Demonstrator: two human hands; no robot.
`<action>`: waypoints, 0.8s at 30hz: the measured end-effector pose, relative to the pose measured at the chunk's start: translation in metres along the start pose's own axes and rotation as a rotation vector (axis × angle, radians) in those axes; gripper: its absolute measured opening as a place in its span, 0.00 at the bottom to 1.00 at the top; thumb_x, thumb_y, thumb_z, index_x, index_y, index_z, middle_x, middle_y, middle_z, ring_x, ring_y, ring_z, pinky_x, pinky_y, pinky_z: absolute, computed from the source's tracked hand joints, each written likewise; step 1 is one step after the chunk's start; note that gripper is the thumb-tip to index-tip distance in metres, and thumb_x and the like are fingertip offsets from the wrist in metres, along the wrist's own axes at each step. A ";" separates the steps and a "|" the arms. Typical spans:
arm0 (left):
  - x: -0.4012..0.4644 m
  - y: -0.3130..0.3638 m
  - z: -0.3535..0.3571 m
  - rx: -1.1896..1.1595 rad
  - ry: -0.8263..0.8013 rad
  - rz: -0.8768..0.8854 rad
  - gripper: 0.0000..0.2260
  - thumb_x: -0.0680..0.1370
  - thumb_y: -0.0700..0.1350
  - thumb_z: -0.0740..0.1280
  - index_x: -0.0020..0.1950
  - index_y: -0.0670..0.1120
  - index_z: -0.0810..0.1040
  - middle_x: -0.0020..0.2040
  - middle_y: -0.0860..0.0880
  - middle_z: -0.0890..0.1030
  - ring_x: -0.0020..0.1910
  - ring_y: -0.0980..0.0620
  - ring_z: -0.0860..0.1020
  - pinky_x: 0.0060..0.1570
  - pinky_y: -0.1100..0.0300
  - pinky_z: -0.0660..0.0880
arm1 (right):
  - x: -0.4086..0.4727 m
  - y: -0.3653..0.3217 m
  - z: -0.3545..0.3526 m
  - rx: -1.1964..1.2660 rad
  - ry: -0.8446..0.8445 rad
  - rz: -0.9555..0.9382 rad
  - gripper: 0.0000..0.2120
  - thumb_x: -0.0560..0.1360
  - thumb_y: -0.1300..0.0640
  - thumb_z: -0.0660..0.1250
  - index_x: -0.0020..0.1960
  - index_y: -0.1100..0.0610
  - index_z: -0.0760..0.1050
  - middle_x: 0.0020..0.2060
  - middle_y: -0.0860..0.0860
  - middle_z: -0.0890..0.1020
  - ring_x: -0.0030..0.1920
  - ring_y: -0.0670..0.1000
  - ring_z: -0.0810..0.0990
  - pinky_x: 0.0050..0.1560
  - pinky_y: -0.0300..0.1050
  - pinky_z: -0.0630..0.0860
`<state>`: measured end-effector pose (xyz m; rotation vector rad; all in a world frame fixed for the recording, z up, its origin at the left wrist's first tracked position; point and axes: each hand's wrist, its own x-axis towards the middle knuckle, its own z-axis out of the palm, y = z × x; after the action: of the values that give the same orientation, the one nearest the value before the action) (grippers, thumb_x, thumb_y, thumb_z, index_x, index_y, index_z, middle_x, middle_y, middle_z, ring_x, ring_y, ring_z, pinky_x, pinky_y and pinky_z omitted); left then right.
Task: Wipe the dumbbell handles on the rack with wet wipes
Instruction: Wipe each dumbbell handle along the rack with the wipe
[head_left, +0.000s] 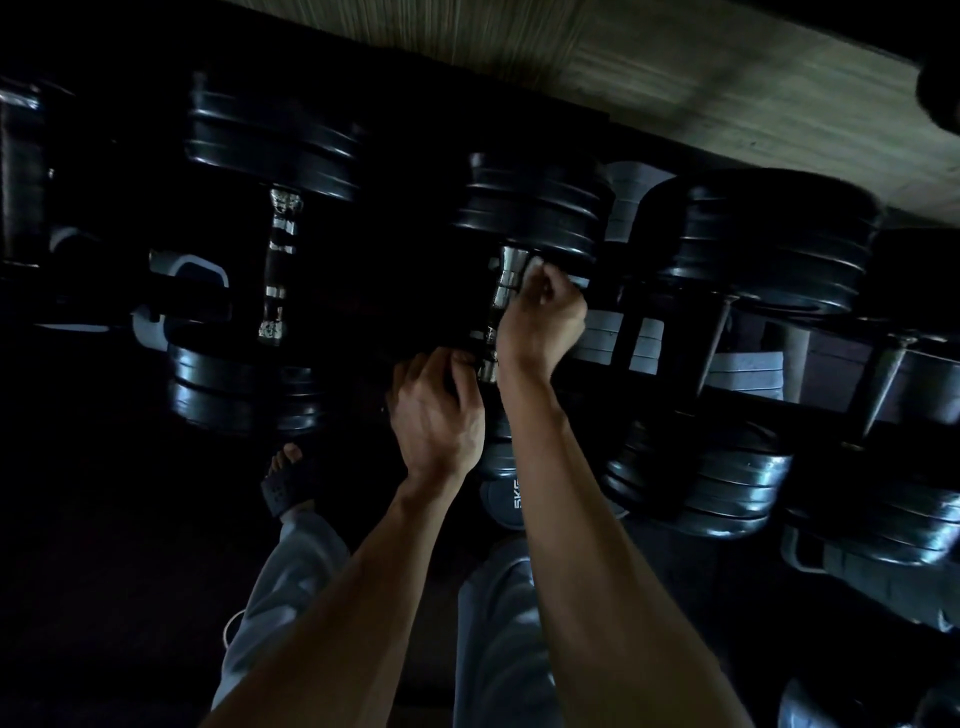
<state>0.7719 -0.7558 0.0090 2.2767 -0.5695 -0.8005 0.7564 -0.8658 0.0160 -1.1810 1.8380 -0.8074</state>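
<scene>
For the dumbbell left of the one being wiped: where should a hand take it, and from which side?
Grip the chrome handle at its bare middle, coming from above. It lies exposed between the two black plate stacks, which are too wide to wrap fingers round; nothing covers the bar.

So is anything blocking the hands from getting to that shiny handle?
No, nothing visible is in the way. The right hand is already on the shiny handle of the middle dumbbell, with a bit of white wipe at its fingers. The left hand is at the handle's lower end.
</scene>
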 end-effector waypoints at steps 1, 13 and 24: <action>-0.001 0.001 -0.001 -0.010 0.001 0.003 0.19 0.77 0.53 0.51 0.44 0.48 0.80 0.45 0.51 0.82 0.49 0.48 0.76 0.51 0.48 0.74 | 0.002 -0.003 0.005 -0.010 0.023 -0.013 0.15 0.83 0.59 0.64 0.39 0.60 0.80 0.31 0.51 0.81 0.30 0.44 0.76 0.34 0.38 0.72; -0.002 0.003 -0.003 -0.014 0.034 0.049 0.16 0.78 0.52 0.53 0.41 0.48 0.78 0.43 0.48 0.82 0.47 0.44 0.77 0.48 0.46 0.75 | -0.012 -0.001 0.001 -0.064 0.003 -0.140 0.07 0.80 0.60 0.69 0.43 0.59 0.79 0.28 0.43 0.75 0.27 0.40 0.75 0.29 0.32 0.71; 0.018 -0.003 -0.019 -0.122 -0.222 0.103 0.16 0.75 0.52 0.67 0.61 0.51 0.78 0.57 0.52 0.80 0.54 0.55 0.80 0.58 0.48 0.77 | -0.033 0.021 -0.081 -0.009 -0.311 -0.138 0.05 0.80 0.57 0.69 0.52 0.57 0.83 0.42 0.44 0.85 0.43 0.42 0.84 0.42 0.32 0.76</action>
<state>0.7983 -0.7559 0.0112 2.0451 -0.7122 -1.0153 0.6850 -0.8202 0.0472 -1.3672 1.5214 -0.6482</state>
